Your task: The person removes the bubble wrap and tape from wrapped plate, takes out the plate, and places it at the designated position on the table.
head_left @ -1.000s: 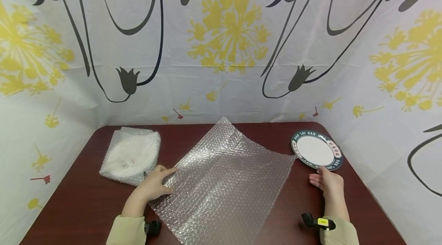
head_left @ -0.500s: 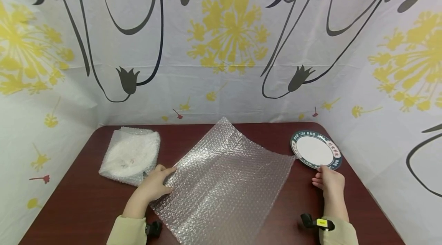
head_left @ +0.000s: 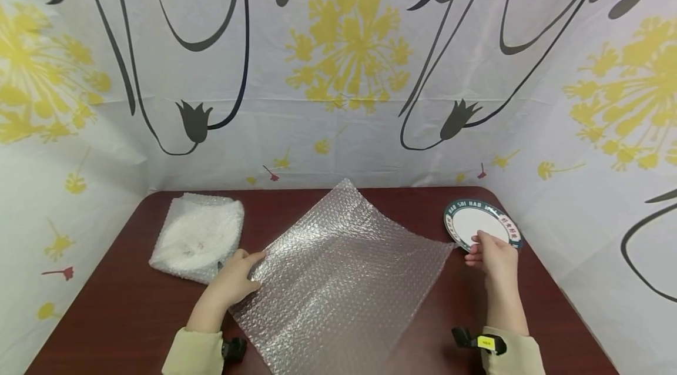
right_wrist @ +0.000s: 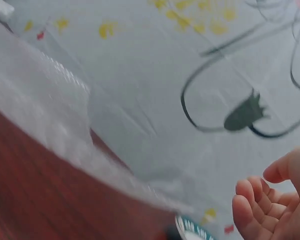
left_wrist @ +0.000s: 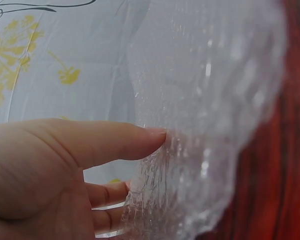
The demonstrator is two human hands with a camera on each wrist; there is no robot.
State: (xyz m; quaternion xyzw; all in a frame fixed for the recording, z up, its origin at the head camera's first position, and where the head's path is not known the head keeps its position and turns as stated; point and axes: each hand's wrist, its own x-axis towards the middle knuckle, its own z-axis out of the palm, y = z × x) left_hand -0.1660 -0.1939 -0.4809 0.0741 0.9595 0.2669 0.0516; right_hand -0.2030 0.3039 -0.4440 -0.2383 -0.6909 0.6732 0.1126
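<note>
A large sheet of bubble wrap (head_left: 344,281) spreads across the middle of the table. My left hand (head_left: 233,278) holds its left edge; in the left wrist view the thumb (left_wrist: 140,142) lies in front of the wrap and other fingers pass behind it, tips hidden. At the right, a round white plate (head_left: 471,222) with a green lettered rim lies on the table. Over its near part hangs my right hand (head_left: 496,257), fingers loosely curled. Seen in the right wrist view, that right hand (right_wrist: 270,205) has nothing in its fingers.
A bubble-wrapped round item (head_left: 195,240) lies on the left of the dark red table (head_left: 106,316). White patterned cloth (head_left: 338,128) rises behind and at both sides. The wrap's right corner reaches the plate's left side.
My right hand has moved from the plate's near rim up and slightly left, over the plate. The plate, bubble wrap and left hand stay nearly where they were.
</note>
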